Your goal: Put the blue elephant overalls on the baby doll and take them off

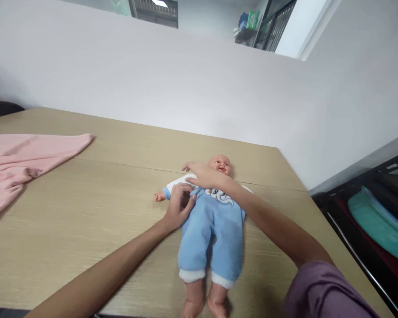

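The table (86,221) is light wood. The doll (218,207) lies face-up on it, just right of centre, with its head toward 12 o'clock and its bare feet (203,304) at 6 o'clock by the near edge. It wears a blue suit (202,251) with white cuffs.

The left hand (179,206) enters from 7 o'clock. Its fingers are curled and clamped on the blue suit at the doll's side, below the sleeve. The doll's own small hand (159,196) lies just beyond, at 9 o'clock of the left hand.

The right hand (203,176) enters from 4 o'clock out of a purple sleeve (321,291). It rests across the doll's shoulder, fingers extended, touching a white piece (177,180) under the shoulders. Whether it grips anything cannot be determined.

A pink cloth (16,163) lies well apart at 9 o'clock. A white wall (185,88) stands behind the table at 12 o'clock. A dark rack (394,168) holding a teal item (377,221) stands at 3 o'clock.
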Action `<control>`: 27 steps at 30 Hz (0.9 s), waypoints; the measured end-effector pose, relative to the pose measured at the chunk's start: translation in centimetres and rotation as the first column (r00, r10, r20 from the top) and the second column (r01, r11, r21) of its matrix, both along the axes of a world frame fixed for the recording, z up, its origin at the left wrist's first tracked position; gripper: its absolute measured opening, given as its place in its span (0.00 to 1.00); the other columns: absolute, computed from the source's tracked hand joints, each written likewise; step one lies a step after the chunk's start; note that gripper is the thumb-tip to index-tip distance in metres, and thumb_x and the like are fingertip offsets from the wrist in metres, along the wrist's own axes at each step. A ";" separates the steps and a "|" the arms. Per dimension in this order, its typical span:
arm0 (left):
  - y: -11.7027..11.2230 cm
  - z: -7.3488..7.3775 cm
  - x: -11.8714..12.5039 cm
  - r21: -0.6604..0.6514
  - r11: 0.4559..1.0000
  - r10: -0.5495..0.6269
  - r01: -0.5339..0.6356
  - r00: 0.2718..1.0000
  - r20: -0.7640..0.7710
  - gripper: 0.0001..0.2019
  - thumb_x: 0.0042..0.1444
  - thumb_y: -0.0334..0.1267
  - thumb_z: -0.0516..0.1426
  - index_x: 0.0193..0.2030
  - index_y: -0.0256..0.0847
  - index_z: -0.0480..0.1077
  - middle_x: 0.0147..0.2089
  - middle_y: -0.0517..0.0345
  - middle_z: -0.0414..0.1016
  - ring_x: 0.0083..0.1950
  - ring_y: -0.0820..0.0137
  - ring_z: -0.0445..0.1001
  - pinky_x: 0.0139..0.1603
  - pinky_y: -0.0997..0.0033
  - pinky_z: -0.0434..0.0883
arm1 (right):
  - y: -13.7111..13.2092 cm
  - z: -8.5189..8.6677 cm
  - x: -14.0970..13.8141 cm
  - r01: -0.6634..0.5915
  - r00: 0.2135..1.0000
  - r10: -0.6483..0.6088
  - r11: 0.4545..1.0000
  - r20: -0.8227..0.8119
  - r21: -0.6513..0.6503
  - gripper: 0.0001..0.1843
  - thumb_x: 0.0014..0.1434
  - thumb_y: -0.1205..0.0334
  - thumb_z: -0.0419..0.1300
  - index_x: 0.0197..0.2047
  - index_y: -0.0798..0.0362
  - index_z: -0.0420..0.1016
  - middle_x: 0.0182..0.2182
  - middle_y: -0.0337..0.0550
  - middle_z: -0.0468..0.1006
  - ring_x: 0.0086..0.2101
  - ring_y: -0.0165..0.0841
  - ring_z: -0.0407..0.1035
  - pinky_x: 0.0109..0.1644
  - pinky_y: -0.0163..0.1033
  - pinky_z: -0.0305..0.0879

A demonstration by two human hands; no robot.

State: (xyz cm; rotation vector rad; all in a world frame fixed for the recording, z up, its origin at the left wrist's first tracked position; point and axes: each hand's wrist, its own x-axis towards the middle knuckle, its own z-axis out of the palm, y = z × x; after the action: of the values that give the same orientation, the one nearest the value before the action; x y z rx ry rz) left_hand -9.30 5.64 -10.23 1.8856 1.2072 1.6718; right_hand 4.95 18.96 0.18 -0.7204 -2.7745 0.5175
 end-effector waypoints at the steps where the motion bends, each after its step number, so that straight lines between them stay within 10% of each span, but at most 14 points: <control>1: 0.0 -0.2 0.0 0.008 1.000 -0.010 0.010 1.000 -0.004 0.05 0.75 0.43 0.60 0.50 0.46 0.72 0.48 0.51 0.76 0.52 0.59 0.74 0.58 0.56 0.69 | 1.0 -0.2 -1.3 -0.083 0.990 0.083 0.997 0.114 0.000 0.20 0.65 0.67 0.69 0.60 0.51 0.78 0.60 0.55 0.83 0.58 0.47 0.77 0.62 0.50 0.72; 7: -0.4 -1.2 0.1 -0.167 0.985 0.004 0.032 0.978 0.208 0.10 0.74 0.48 0.62 0.52 0.46 0.75 0.46 0.52 0.79 0.48 0.58 0.77 0.54 0.56 0.72 | 2.5 -2.0 -5.2 -0.343 0.886 0.307 0.938 0.347 0.046 0.17 0.61 0.70 0.72 0.52 0.50 0.81 0.49 0.50 0.89 0.50 0.46 0.81 0.59 0.48 0.70; 12: -0.7 -1.1 -0.1 -0.167 0.985 -0.005 0.049 0.966 0.257 0.10 0.75 0.49 0.61 0.49 0.47 0.74 0.42 0.53 0.80 0.45 0.59 0.78 0.52 0.56 0.73 | 1.5 -1.8 -2.2 -0.142 0.986 0.136 0.988 -0.094 -0.057 0.15 0.66 0.65 0.65 0.55 0.51 0.78 0.53 0.51 0.86 0.49 0.44 0.78 0.56 0.47 0.71; 18: -0.4 -3.0 -1.1 0.193 0.960 0.200 -0.204 0.979 0.040 0.06 0.72 0.39 0.62 0.53 0.49 0.74 0.54 0.47 0.74 0.56 0.55 0.75 0.59 0.49 0.73 | 0.9 -1.2 2.1 -0.184 0.933 0.037 0.904 -0.358 -0.385 0.28 0.54 0.73 0.58 0.57 0.46 0.78 0.52 0.42 0.83 0.49 0.40 0.76 0.58 0.43 0.72; 22: -0.3 -4.2 -1.2 0.273 0.933 0.216 -0.235 0.971 0.098 0.09 0.71 0.45 0.63 0.48 0.52 0.65 0.59 0.49 0.70 0.61 0.53 0.75 0.63 0.42 0.73 | 0.4 -0.8 2.4 -0.149 0.934 0.040 0.946 -0.354 -0.286 0.32 0.50 0.76 0.56 0.55 0.45 0.81 0.52 0.42 0.84 0.55 0.42 0.76 0.66 0.48 0.69; 27: -0.5 -2.2 -0.2 0.066 0.991 0.090 -0.117 0.944 0.317 0.15 0.76 0.58 0.54 0.47 0.52 0.58 0.58 0.51 0.74 0.62 0.56 0.76 0.68 0.40 0.71 | -1.3 -0.5 3.0 -0.152 0.954 0.126 0.985 -0.271 -0.079 0.32 0.56 0.78 0.57 0.59 0.45 0.81 0.60 0.48 0.81 0.62 0.47 0.72 0.71 0.54 0.65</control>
State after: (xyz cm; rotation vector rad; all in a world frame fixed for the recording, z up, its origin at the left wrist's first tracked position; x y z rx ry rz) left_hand -9.53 5.10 -12.41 1.5442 1.1365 2.0163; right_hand 7.98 17.69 -0.35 -0.4379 -2.5724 0.7267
